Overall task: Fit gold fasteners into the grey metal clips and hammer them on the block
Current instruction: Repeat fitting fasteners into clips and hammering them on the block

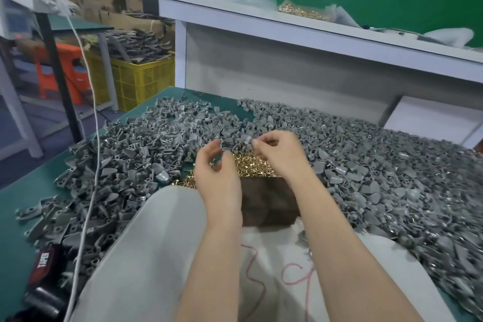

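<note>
Both hands hung over the middle of the green counter [23, 206], above a small heap of gold fasteners [252, 165]. The right hand [278, 150] reached toward 12 o'clock, its thumb and forefinger pinching a grey clip [246, 139] just over the heap. The left hand [218, 167] sat beside it at 9 o'clock with its fingers curled inward; whether its grip held anything could not be told, as the fingertips were blurred. The two hands were near each other but apart.

The dark brown block [269, 204] lay at 6 o'clock from the fasteners, between the two forearms and partly hidden by them. Loose grey clips [136, 154] covered the counter all round it, from 8 o'clock through 12 to 4 — a thick, unbroken litter. A white cable [90, 102] ran down across the clips at 9 o'clock. On the white shelf [261, 21] at 1 o'clock lay a clear bag of gold parts [304, 11].
</note>
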